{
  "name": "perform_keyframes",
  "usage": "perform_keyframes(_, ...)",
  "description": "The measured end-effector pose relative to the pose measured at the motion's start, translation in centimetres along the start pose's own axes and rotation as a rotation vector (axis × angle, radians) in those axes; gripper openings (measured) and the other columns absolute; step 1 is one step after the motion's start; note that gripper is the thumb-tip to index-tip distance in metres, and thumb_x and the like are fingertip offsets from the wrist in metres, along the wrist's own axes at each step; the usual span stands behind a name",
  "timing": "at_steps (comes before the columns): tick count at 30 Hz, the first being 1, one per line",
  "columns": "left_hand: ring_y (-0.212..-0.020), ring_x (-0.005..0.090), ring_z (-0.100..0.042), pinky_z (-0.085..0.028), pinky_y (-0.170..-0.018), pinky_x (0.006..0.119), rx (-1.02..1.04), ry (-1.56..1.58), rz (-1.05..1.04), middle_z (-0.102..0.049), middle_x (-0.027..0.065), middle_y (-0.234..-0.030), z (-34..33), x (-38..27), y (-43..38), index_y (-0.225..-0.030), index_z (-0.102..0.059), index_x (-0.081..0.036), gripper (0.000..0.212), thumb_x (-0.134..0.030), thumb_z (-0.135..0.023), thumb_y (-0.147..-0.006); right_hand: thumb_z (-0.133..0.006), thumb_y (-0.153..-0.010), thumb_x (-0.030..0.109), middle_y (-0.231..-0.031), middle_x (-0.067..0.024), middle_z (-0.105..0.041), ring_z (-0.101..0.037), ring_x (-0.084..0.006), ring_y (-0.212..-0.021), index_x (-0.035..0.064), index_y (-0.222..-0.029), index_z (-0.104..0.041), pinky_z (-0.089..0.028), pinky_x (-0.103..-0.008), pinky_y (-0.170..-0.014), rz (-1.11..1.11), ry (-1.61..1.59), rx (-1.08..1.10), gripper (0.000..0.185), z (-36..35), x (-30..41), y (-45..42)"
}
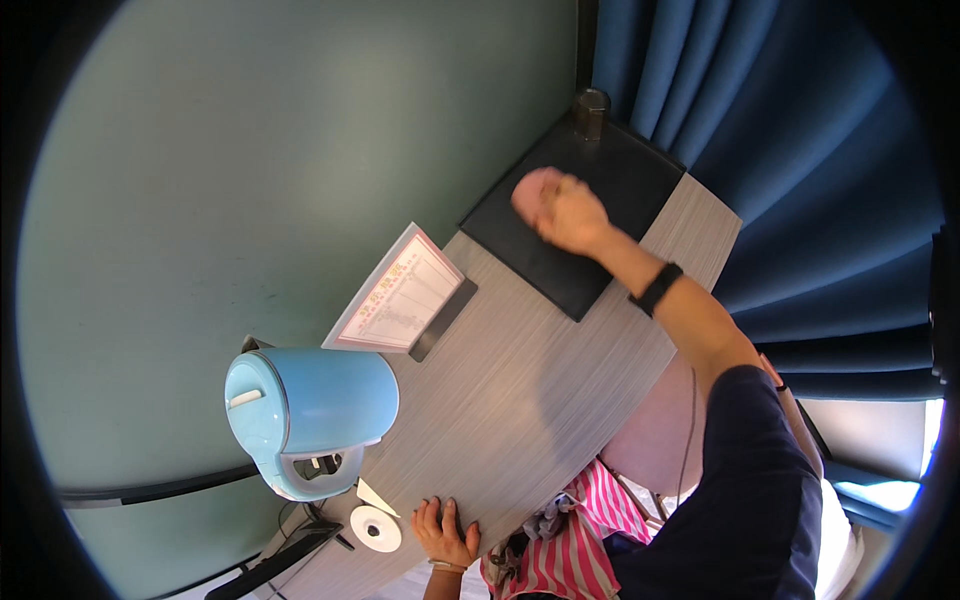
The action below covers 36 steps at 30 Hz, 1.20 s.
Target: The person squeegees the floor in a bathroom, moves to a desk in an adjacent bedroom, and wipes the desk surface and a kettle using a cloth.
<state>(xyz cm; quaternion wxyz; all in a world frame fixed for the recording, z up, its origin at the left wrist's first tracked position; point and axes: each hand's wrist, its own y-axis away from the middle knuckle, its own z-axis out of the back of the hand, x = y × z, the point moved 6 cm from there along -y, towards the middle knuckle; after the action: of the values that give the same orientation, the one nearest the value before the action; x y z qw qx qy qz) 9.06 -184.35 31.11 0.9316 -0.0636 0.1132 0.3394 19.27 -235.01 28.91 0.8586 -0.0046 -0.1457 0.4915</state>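
Note:
My right hand (576, 217) is pressed on a folded pink cloth (534, 196), blurred, so it may be a sponge. The cloth lies against a flat black tray (555, 274) at the far end of the desk. Resting palm down on the near edge of the wood-grain desk (517, 382) is my left hand (445, 531), with nothing in it and its fingers spread a little. Close by that hand sits a white round kettle base (376, 529).
A light blue electric kettle (337, 405) and a card stand (405, 296) bearing writing stand along the green wall (225, 187). A dark brown container (591, 116) occupies the tray's far corner. Blue curtains (810, 187) hang right; a pink chair (660, 427) adjoins the desk. A black screen (277, 562) is lower left.

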Motion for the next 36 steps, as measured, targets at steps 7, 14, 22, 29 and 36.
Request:
perform_keyframes(7,-0.108,0.0389,-0.039,-0.027,-0.091,0.054,0.000,-0.009,0.034,-0.042,0.0184,-0.117,0.2,0.3,0.2,-0.112,-0.051,-0.005,0.052,-0.041,-0.054,-0.074,-0.055,-0.072,0.028,-0.094,-0.0235,-0.054,-0.057,-0.0341,-0.086,0.0029,-0.093,-0.061,-0.048,-0.0387,-0.075,-0.025,-0.085,0.129,0.034,1.7,-0.6,-1.9)
perform_keyframes(14,-0.109,0.0399,-0.038,-0.027,-0.092,0.055,0.044,0.008,0.011,-0.041,0.0192,-0.117,-0.1,0.2,0.0,-0.113,-0.049,-0.005,0.051,-0.039,-0.053,-0.075,-0.053,-0.077,0.030,-0.111,-0.0209,-0.051,-0.052,-0.0325,-0.103,-0.0058,-0.108,-0.052,-0.044,-0.0342,-0.086,-0.542,-0.029,0.061,0.048,-0.9,-6.0,-6.7)
perform_keyframes(22,-0.109,0.0383,-0.038,-0.026,-0.092,0.054,0.010,0.001,0.008,-0.042,0.0178,-0.117,0.2,0.1,0.1,-0.114,-0.049,-0.006,0.052,-0.040,-0.054,-0.075,-0.060,-0.069,0.023,-0.116,-0.0178,-0.049,-0.048,-0.0325,-0.107,0.0012,-0.104,-0.059,-0.038,-0.0373,-0.091,0.076,-0.096,0.173,0.041,-1.0,5.7,-2.3)
perform_keyframes(29,-0.109,0.0387,-0.038,-0.026,-0.092,0.054,0.009,0.001,0.007,-0.041,0.0181,-0.117,0.1,-0.1,-0.1,-0.115,-0.049,-0.006,0.052,-0.040,-0.054,-0.075,-0.059,-0.070,0.017,-0.111,-0.0110,-0.050,-0.046,-0.0289,-0.106,0.0102,-0.100,-0.061,-0.040,-0.0371,-0.088,0.311,-0.227,0.398,0.031,-1.2,9.2,0.6)
perform_keyframes(36,-0.109,0.0393,-0.038,-0.026,-0.092,0.054,-0.019,0.026,-0.003,-0.041,0.0185,-0.117,0.1,-0.1,-0.1,-0.114,-0.049,-0.006,0.052,-0.039,-0.055,-0.074,-0.059,-0.065,0.015,-0.107,-0.0091,-0.052,-0.047,-0.0284,-0.102,0.0150,-0.095,-0.062,-0.042,-0.0361,-0.085,0.326,-0.227,0.390,0.030,2.3,5.0,5.4)
